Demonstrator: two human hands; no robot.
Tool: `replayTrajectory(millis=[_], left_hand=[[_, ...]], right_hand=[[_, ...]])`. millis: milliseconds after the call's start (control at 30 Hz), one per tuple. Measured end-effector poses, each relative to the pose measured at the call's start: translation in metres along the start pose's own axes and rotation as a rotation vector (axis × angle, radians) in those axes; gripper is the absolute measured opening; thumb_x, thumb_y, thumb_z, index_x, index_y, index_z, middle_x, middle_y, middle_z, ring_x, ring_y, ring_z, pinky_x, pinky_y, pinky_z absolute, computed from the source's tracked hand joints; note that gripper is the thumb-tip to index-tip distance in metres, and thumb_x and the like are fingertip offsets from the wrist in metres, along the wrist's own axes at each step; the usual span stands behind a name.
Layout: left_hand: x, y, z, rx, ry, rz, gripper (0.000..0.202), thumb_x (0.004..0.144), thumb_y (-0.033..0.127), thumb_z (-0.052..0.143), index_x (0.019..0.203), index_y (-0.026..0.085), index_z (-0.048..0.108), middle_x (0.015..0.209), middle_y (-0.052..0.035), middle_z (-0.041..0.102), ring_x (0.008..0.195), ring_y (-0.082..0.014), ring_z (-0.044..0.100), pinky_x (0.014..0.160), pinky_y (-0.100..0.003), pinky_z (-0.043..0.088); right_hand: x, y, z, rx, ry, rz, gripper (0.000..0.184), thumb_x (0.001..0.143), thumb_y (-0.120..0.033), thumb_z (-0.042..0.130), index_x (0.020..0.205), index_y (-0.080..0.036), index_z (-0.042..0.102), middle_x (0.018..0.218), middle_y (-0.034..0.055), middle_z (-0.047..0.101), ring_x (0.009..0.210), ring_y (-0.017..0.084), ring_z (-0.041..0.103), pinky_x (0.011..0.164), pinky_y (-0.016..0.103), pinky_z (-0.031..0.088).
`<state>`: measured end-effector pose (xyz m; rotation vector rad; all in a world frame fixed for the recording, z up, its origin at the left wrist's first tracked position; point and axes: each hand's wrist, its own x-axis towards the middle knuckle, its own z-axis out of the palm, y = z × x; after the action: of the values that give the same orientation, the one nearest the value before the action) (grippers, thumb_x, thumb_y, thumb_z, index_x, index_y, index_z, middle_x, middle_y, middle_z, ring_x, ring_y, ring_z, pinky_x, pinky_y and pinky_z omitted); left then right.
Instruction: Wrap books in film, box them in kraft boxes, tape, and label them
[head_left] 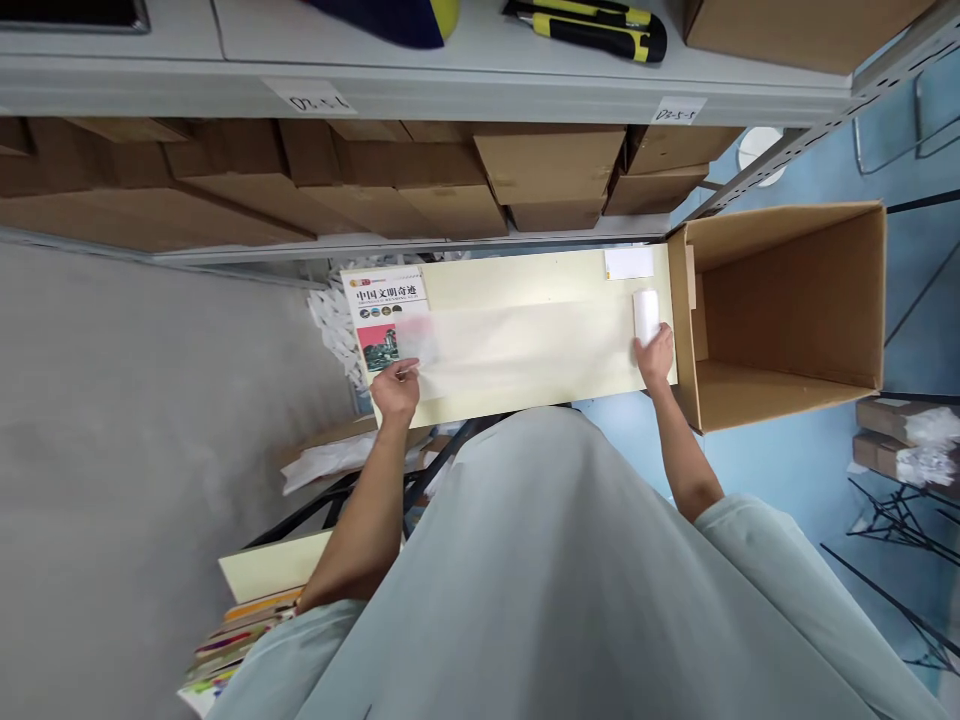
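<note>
Translucent film point(525, 345): a long, pale sheet lying along the counter, running from the left hand across to a white roll; its left end overlaps part of a printed booklet.
White roll point(646, 316): on the right part of the counter, set crosswise, its near end in the right hand and the rest pointing away beyond the fingers.
Left hand point(396, 390): thumb and fingers pressed together, pinching the near left corner of the film, just below the booklet's picture; the film stretches off to the right of this hand.
Right hand point(656, 355): fingers curled around the roll's near end; the film lies to the left of this hand.
Printed booklet point(375, 288): at the counter's left end, with large Chinese characters, four small round pictures and a red and green picture.
White card point(628, 263): near the counter's far edge, just beyond the roll.
Counter point(517, 285): narrow and cream-coloured, in front of the person's pale garment.
Open cardboard box point(787, 400): at the counter's right end, its hollow inside showing.
Grey shelf point(480, 95): beyond the counter, carrying a black and yellow utility knife point(592, 30).
Brown cartons point(551, 165): in a row under the shelf.
</note>
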<state>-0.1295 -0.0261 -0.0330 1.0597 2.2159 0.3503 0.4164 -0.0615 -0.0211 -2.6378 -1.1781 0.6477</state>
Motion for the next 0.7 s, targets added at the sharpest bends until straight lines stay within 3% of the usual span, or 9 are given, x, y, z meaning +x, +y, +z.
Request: replayTrajectory(millis=[100, 233, 367, 433, 533, 600, 700], left_hand=[[0.002, 0.000, 0.001, -0.008, -0.001, 0.014, 0.033, 0.085, 0.027, 0.063, 0.107, 0.021, 0.086, 0.079, -0.0038, 0.073, 0.082, -0.0242, 0.069, 0.097, -0.038, 0.060], [0.000, -0.001, 0.007, -0.027, -0.040, 0.032, 0.027, 0.084, 0.024, 0.065, 0.100, 0.021, 0.086, 0.076, -0.0045, 0.074, 0.085, -0.0274, 0.074, 0.099, -0.041, 0.060], [0.004, -0.018, 0.008, -0.059, -0.063, 0.034, 0.027, 0.083, 0.019, 0.065, 0.100, 0.022, 0.086, 0.093, -0.0072, 0.084, 0.090, -0.0283, 0.079, 0.097, -0.040, 0.062], [0.011, -0.030, 0.002, -0.078, -0.051, 0.033, 0.029, 0.086, 0.018, 0.064, 0.105, 0.022, 0.086, 0.105, -0.0080, 0.087, 0.094, -0.0277, 0.081, 0.099, -0.040, 0.062], [0.029, -0.047, -0.013, -0.098, 0.012, 0.017, 0.033, 0.093, 0.022, 0.064, 0.120, 0.019, 0.083, 0.124, -0.0128, 0.084, 0.102, -0.0272, 0.080, 0.107, -0.042, 0.060], [0.046, -0.054, -0.023, -0.108, 0.057, 0.005, 0.038, 0.095, 0.025, 0.067, 0.131, 0.018, 0.078, 0.135, -0.0166, 0.079, 0.111, -0.0274, 0.079, 0.111, -0.041, 0.058], [0.073, -0.058, -0.029, -0.125, 0.056, -0.004, 0.041, 0.093, 0.028, 0.075, 0.133, 0.019, 0.074, 0.138, -0.0179, 0.076, 0.119, -0.0282, 0.075, 0.114, -0.041, 0.056]], right_hand=[[0.005, 0.007, -0.004, -0.041, 0.026, 0.003, 0.061, 0.095, -0.034, 0.066, 0.148, -0.014, 0.044, 0.150, 0.0309, 0.062, 0.133, 0.043, 0.066, 0.110, 0.063, 0.060], [0.010, 0.013, -0.009, -0.092, 0.043, -0.002, 0.057, 0.097, -0.041, 0.067, 0.144, -0.015, 0.049, 0.147, 0.0307, 0.064, 0.130, 0.042, 0.068, 0.109, 0.062, 0.061], [0.010, -0.006, -0.005, -0.168, 0.158, -0.015, 0.060, 0.099, -0.045, 0.067, 0.146, -0.011, 0.050, 0.153, 0.0350, 0.058, 0.143, 0.047, 0.062, 0.119, 0.069, 0.053], [-0.002, -0.033, 0.003, -0.145, 0.183, -0.094, 0.065, 0.101, -0.045, 0.066, 0.152, -0.009, 0.049, 0.159, 0.0358, 0.054, 0.151, 0.048, 0.056, 0.124, 0.070, 0.049], [-0.044, -0.100, 0.031, -0.021, 0.060, -0.307, 0.060, 0.106, -0.041, 0.061, 0.155, -0.008, 0.054, 0.159, 0.0318, 0.059, 0.152, 0.042, 0.057, 0.132, 0.065, 0.045], [-0.086, -0.156, 0.062, 0.082, -0.101, -0.439, 0.051, 0.111, -0.039, 0.055, 0.154, -0.013, 0.060, 0.158, 0.0262, 0.064, 0.150, 0.036, 0.060, 0.134, 0.060, 0.045], [-0.152, -0.238, 0.119, 0.139, -0.475, -0.679, 0.045, 0.114, -0.038, 0.053, 0.151, -0.019, 0.068, 0.165, 0.0170, 0.065, 0.156, 0.030, 0.059, 0.138, 0.050, 0.044]])
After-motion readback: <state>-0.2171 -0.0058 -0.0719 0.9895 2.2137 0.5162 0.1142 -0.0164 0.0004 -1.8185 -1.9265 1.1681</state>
